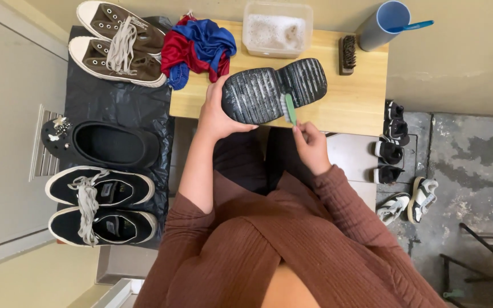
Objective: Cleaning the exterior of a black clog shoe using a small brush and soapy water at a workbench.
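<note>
While the left hand (215, 117) grips the heel end of a dark shoe (274, 90) lying sole-up on the wooden surface (360, 97), the right hand (310, 145) is closed on a green brush (288, 106). Its bristles touch the sole between both hands.

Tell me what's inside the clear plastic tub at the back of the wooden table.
The tub holds white soapy foam, with a small brownish patch at its right side. The foam covers whatever lies below it, so anything sunk in the water cannot be seen.
</note>
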